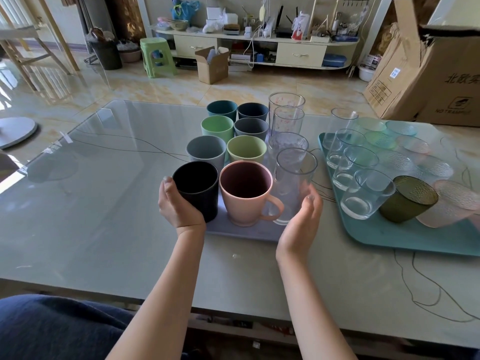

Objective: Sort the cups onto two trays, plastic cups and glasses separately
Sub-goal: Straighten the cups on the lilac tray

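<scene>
The left hand (179,203) cups the side of a black plastic cup (196,188), fingers curved around it, at the near left corner of a grey tray (241,231). Just beside it stands a pink mug (246,194), handle pointing right. Behind them run pairs of green, grey and blue plastic cups (228,131). A column of clear tall tumblers (287,120) lines the tray's right side; the right hand (304,216) lies with relaxed, nearly straight fingers against the nearest clear tumbler (293,185). Further right, a teal tray (389,237) carries drinking glasses (350,162), a dark green glass (409,198) and textured tinted ones.
</scene>
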Tool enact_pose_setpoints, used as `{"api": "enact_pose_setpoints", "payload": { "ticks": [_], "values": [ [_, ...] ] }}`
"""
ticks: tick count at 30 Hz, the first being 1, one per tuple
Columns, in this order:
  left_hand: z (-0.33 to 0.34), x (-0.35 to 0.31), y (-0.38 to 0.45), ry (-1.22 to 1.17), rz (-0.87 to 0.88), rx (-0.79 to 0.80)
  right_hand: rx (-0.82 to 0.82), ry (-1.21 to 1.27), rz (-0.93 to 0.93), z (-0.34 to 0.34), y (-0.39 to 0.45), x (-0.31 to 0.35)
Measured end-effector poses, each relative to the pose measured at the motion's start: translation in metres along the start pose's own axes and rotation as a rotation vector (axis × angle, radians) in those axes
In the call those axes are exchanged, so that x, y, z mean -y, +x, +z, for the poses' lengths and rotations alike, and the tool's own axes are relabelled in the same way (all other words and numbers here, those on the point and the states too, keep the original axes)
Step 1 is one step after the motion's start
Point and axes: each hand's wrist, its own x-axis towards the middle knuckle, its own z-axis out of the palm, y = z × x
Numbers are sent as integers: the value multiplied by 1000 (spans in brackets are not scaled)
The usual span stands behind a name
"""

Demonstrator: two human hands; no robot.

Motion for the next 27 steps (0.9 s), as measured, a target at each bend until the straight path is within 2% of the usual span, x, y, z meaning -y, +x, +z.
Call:
{"api": "enact_pose_setpoints", "payload": {
  "ticks": [5,7,10,13,15,27],
  "values": [
    [-9,-4,17,-23,-39,-69,-36,-119,-74,-21,8,5],
    [-18,-1,28,3,-171,-89,-64,-214,-103,-34,13,3],
    [-32,7,42,116,-359,31,10,-465,-57,-52,20,-5],
    [-39,7,40,376,-301,247,186,-707,-81,-58,24,-15],
    [-41,2,35,433,-286,332,256,-807,-111,-58,24,-19],
    [-38,1,35,462,-298,301,280,-956,-198,-55,30,-29]
  ]
}}
